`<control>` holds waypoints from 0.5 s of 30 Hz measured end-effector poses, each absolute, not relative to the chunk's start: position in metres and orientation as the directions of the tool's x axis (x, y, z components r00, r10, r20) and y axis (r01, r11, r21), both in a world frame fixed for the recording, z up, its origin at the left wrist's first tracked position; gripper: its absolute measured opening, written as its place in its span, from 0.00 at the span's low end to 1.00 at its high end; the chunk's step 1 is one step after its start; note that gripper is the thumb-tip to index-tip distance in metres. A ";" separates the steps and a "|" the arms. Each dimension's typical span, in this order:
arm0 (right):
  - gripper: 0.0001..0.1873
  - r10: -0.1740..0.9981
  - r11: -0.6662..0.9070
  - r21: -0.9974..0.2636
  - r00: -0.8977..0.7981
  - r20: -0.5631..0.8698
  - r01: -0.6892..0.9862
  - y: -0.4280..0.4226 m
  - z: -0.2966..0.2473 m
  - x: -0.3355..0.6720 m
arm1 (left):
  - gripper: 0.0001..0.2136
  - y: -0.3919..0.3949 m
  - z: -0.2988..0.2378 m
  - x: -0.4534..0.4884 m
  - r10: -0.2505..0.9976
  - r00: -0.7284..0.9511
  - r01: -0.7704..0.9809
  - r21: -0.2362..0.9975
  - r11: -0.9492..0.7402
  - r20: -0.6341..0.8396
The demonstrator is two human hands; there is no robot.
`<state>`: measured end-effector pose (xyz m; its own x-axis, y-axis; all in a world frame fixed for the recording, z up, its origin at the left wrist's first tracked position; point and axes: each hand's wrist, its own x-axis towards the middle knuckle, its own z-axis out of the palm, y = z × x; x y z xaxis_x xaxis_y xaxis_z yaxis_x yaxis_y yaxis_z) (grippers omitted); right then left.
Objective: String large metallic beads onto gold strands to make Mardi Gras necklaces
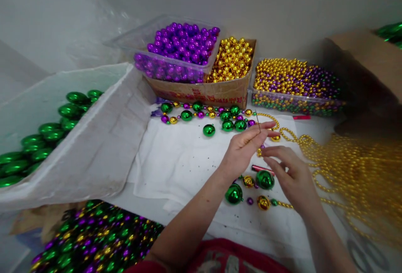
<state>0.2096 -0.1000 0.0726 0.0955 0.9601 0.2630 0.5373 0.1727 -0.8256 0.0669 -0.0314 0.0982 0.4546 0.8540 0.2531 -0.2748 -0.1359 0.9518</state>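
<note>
My left hand (243, 149) is closed, with a thin needle (258, 120) standing up between its thumb and fingers. Just to the right, my right hand (290, 172) pinches at small gold and purple beads (259, 152) under the left fingertips; the thread itself is too fine to make out. Below the hands lie a large green ball (234, 193), another green ball (265, 179), a gold ball (263, 202) and a small purple bead (250, 201). A red tube-like stick (260, 169) rests beside them. Behind the hands runs a strung bead garland (201, 114).
At the back are a clear bin of purple balls (182, 65), a cardboard box of gold balls (197, 94) and a bin of small mixed beads (295, 97). Gold bead chains (351, 172) heap at right. A white foam box (103, 151) holds green balls at left. White cloth (169, 155) covers the table.
</note>
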 end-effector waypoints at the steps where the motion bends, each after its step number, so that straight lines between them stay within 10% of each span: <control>1: 0.09 0.969 0.122 -0.869 0.130 0.208 0.479 -0.100 0.072 0.208 | 0.12 -0.033 0.100 0.069 0.856 0.455 -0.280 0.952 -0.126 0.247; 9: 0.08 0.889 0.028 -0.948 0.441 -0.121 -0.316 -0.111 0.057 0.235 | 0.18 -0.036 0.052 0.055 0.814 0.581 -0.111 0.990 0.090 -0.009; 15: 0.07 0.797 0.169 -0.912 0.596 -0.097 -0.375 -0.117 0.074 0.247 | 0.16 -0.050 -0.012 0.046 0.701 0.703 0.538 0.737 -0.409 -0.124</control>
